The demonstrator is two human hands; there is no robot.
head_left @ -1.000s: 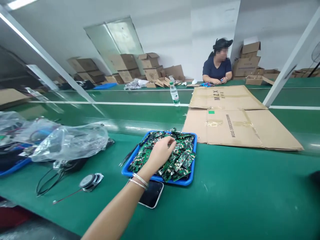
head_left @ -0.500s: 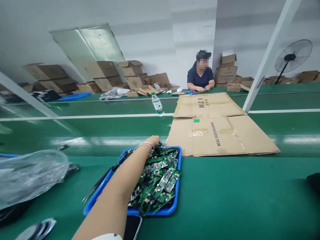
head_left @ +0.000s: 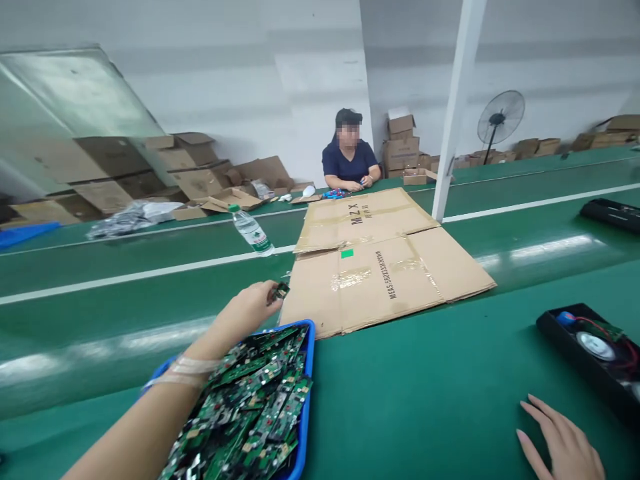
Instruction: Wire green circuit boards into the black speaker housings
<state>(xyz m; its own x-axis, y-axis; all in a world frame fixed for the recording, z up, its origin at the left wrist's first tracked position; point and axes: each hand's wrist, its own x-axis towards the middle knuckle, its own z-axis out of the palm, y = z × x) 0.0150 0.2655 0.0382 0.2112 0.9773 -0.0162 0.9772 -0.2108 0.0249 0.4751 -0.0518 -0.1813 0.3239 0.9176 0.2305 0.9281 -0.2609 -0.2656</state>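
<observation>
Currently, the left hand (head_left: 250, 308) grips a board (head_left: 282, 291) near the far edge of the tray (head_left: 309, 400), exposed end rightward, long axis obscured; the right hand (head_left: 565, 440), fingers spread, is near the case (head_left: 575, 357).

Green worktables (head_left: 400, 393) run before a pale wall (head_left: 225, 80) — white post (head_left: 456, 107), standing fan (head_left: 501, 119).

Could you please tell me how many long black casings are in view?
2: one open black casing lies beside the right hand, a round speaker inside; a second black casing lies farther back. The right edge cuts off both.
</observation>
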